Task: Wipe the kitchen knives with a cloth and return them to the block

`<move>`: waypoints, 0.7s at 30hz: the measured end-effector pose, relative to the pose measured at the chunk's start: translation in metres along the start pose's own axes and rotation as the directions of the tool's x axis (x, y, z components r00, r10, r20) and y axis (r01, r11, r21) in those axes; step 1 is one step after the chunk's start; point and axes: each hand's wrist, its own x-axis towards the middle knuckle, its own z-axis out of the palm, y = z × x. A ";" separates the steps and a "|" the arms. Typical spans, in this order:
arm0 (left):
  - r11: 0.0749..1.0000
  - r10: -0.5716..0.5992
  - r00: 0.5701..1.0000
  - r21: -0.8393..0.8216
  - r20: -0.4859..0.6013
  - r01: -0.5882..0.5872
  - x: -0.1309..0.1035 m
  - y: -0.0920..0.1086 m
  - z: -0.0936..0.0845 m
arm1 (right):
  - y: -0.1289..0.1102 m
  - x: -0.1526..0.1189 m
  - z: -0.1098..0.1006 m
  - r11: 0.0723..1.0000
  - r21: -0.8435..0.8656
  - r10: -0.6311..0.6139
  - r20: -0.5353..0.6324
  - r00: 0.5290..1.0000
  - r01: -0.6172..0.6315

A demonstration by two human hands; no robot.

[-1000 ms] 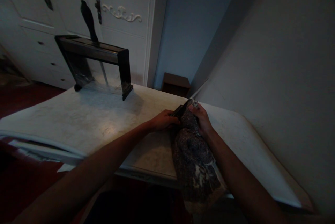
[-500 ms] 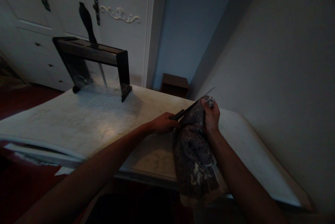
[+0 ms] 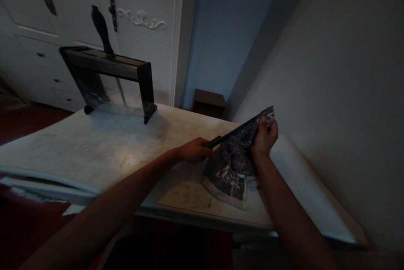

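My left hand is closed round the dark handle of a knife, its blade running up to the right along the cloth's upper edge. A dark patterned cloth with pale markings is pinched at its top corner by my right hand. The cloth hangs in folds between my hands, and its lower edge lies over the tabletop near the front. Most of the blade is hidden against the cloth.
On the pale marbled table, a black knife-block frame with clear panels holds another black-handled knife. White cabinets stand behind. A brown box is beyond the table, and a wall rises at right.
My right hand has moved right and slightly up, stretching the cloth along the blade. The cloth's lower part has risen from over the table's front edge onto the top.
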 end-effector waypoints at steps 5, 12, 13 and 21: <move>1.000 -0.009 1.000 -0.023 0.002 0.009 0.000 -0.001 -0.002 | -0.010 -0.014 0.002 0.957 -0.136 -0.232 0.176 0.957 0.257; 0.998 -0.009 1.000 -0.058 0.016 0.010 0.000 0.001 -0.002 | -0.018 -0.041 0.006 0.760 -0.099 -0.489 0.563 0.666 0.642; 0.998 -0.007 1.000 -0.068 0.014 0.008 0.000 0.001 -0.003 | -0.018 -0.043 0.006 0.729 -0.081 -0.506 0.603 0.616 0.679; 0.996 -0.026 0.999 -0.083 0.032 0.028 0.002 -0.002 -0.005 | -0.012 -0.038 0.009 0.650 -0.139 -0.504 0.656 0.561 0.747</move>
